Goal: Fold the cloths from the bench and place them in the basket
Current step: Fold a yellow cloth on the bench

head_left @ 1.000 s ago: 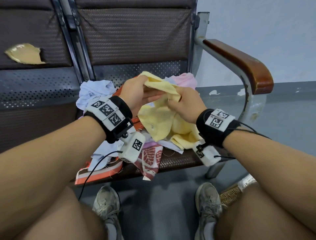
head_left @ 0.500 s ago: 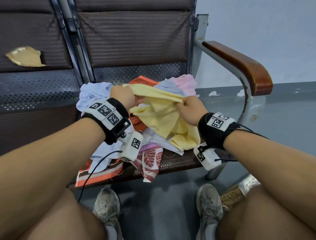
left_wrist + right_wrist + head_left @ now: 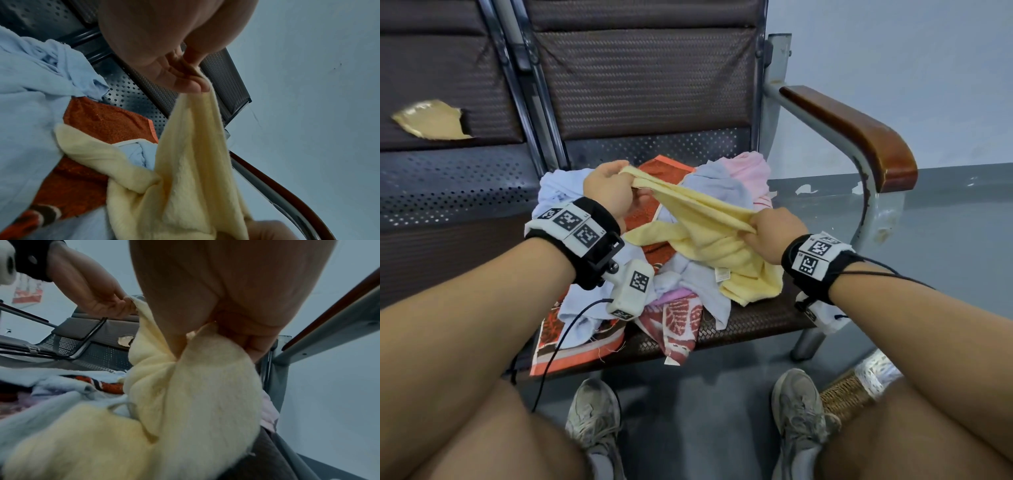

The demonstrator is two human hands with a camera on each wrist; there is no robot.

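A pale yellow cloth (image 3: 709, 236) (image 3: 185, 186) (image 3: 185, 402) is stretched between my two hands above the pile on the bench seat. My left hand (image 3: 616, 192) (image 3: 191, 81) pinches one top corner at the back left. My right hand (image 3: 763, 229) (image 3: 226, 337) grips the other end at the front right. The rest of the yellow cloth hangs and bunches onto the pile. Under it lie a light blue cloth (image 3: 558, 192), an orange patterned cloth (image 3: 664, 171), a pink cloth (image 3: 750, 168) and a red-and-white one (image 3: 681, 318). A woven basket (image 3: 846, 394) shows by my right knee, mostly hidden.
The bench seat (image 3: 756, 322) has a perforated metal back and a wooden armrest (image 3: 859, 126) on its right. My shoes (image 3: 592, 414) stand on the grey floor in front. A torn patch (image 3: 431, 120) marks the seat back on the left.
My hands have drawn apart, the left going up and back, the right down and forward, pulling the yellow cloth's edge taut. More of the orange and blue cloths beneath now shows.
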